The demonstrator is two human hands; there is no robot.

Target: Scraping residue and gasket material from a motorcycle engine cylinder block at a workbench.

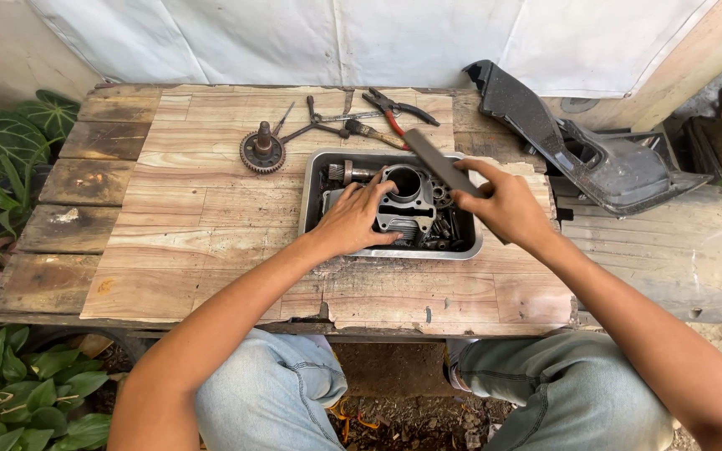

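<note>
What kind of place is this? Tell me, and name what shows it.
Probably an outdoor home repair spot. A rough wooden table holds a metal tray of engine parts, pliers and a gear, with leafy plants beside it and dirt underfoot.

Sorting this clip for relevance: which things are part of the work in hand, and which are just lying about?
In use:
- left hand on the engine cylinder
- right hand holding the flat dark bar
- metal tray of small parts

Lying about:
- gear with shaft
- red-handled pliers
- black plastic panel
- potted plants
</note>
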